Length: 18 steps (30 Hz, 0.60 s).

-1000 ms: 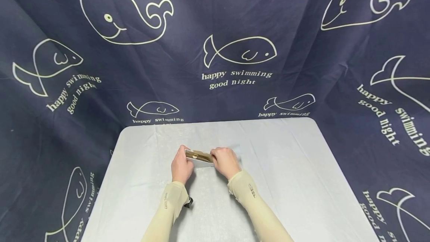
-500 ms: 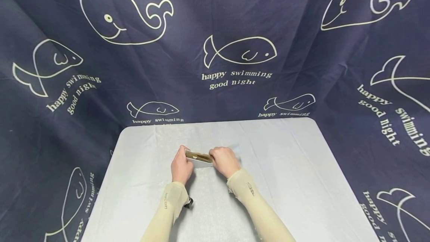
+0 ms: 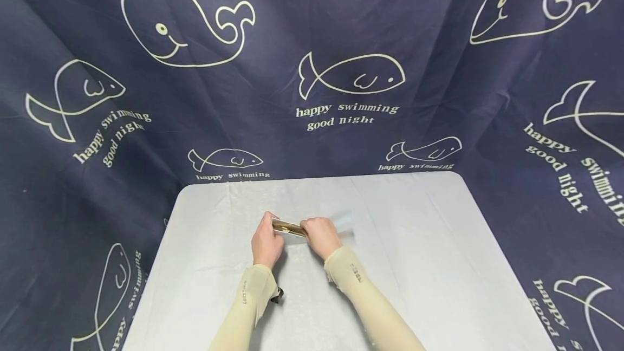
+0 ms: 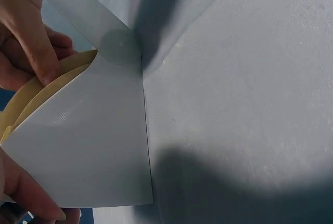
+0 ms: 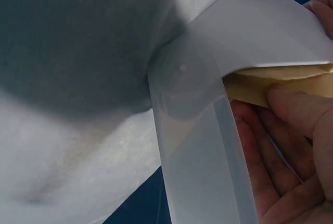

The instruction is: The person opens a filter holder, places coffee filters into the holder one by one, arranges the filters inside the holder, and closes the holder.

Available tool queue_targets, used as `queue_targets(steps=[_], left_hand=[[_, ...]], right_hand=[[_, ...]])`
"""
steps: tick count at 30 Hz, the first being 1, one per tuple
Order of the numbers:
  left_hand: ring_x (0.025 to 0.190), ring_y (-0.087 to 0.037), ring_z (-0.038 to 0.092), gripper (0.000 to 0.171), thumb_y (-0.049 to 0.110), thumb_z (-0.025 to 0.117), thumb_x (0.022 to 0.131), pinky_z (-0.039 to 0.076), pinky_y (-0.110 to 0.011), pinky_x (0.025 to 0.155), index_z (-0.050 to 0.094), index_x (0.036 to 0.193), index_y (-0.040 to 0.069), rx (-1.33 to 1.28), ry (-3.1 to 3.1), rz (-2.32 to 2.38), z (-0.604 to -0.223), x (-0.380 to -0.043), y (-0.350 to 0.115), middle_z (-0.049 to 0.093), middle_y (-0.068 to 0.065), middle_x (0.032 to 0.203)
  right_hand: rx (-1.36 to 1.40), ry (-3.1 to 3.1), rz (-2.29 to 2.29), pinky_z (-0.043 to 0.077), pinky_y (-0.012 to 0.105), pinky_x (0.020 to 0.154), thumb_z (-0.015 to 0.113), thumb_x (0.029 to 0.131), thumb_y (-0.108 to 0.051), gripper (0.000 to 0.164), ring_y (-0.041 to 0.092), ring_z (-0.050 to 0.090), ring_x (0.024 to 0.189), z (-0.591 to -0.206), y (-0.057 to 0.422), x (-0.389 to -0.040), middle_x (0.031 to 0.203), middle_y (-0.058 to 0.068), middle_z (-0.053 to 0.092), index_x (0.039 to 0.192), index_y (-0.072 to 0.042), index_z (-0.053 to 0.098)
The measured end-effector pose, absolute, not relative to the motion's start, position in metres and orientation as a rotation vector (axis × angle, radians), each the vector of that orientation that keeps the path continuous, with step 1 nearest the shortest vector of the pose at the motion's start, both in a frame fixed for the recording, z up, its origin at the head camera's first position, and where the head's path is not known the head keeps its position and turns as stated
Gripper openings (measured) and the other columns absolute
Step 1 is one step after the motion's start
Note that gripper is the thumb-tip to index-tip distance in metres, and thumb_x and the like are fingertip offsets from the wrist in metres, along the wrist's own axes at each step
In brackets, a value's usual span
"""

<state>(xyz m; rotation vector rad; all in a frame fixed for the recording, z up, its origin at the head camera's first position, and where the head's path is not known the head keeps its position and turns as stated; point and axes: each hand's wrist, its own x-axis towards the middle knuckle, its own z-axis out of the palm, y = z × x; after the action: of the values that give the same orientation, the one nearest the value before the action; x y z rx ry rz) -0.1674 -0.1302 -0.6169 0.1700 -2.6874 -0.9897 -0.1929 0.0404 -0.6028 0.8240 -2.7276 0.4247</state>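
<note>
A flat white pouch (image 4: 99, 135) stands on edge over the table, its mouth turned up toward the head camera. Tan paper layers (image 3: 288, 227) show inside the mouth. My left hand (image 3: 266, 241) grips the pouch's left end, thumb on the near face. My right hand (image 3: 323, 236) is at the other end; in the right wrist view its thumb lies on the tan paper (image 5: 250, 90) at the mouth, with the fingers behind, pinching it. A translucent flap (image 5: 200, 167) extends from the pouch's right end, past the right hand.
The table (image 3: 419, 264) has a pale grey-white cover with rounded far corners. Behind and around it hangs a dark blue curtain (image 3: 273, 118) with fish and whale outlines. Cream sleeves (image 3: 370, 297) cover both forearms, and a small black piece (image 3: 277, 295) shows by the left cuff.
My right hand has shifted slightly left along the pouch, and more of the translucent flap shows beyond it. The mouth looks narrower. My left hand keeps its grip; the head view has shifted slightly.
</note>
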Motion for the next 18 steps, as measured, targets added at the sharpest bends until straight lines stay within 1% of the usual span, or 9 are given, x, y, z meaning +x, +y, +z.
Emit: queue_targets(steps=[7,13,18], left_hand=[[0.086,-0.032,0.070,0.040,-0.012,0.059,0.070,0.055,-0.050,0.075,0.058,0.102,0.012,0.167,-2.674,-0.976,-0.6191,-0.1675,-0.1313,0.071,-0.008,0.098],[0.087,-0.032,0.070,0.040,-0.012,0.059,0.071,0.055,-0.051,0.076,0.059,0.103,0.012,0.166,-2.677,-0.984,-0.6181,-0.1669,-0.1306,0.071,-0.009,0.099],[0.088,-0.033,0.070,0.038,-0.011,0.059,0.072,0.054,-0.051,0.077,0.058,0.102,0.012,0.178,-2.679,-0.995,-0.6174,-0.1666,-0.1300,0.070,-0.009,0.098]], right_hand=[[0.810,-2.738,0.410,0.049,0.036,0.055,0.078,0.086,-0.013,0.023,0.019,0.063,0.056,-0.6080,0.0356,-0.1940,0.065,-0.002,0.069,0.069,-0.015,0.064],[0.810,-2.756,0.480,0.051,0.037,0.058,0.079,0.089,-0.017,0.019,0.019,0.064,0.060,-0.6051,0.0381,-0.1927,0.068,-0.002,0.066,0.076,-0.015,0.065],[0.804,-2.670,0.545,0.052,0.035,0.059,0.078,0.090,-0.017,0.015,0.015,0.064,0.062,-0.6042,0.0411,-0.1928,0.070,-0.005,0.066,0.079,-0.017,0.067]])
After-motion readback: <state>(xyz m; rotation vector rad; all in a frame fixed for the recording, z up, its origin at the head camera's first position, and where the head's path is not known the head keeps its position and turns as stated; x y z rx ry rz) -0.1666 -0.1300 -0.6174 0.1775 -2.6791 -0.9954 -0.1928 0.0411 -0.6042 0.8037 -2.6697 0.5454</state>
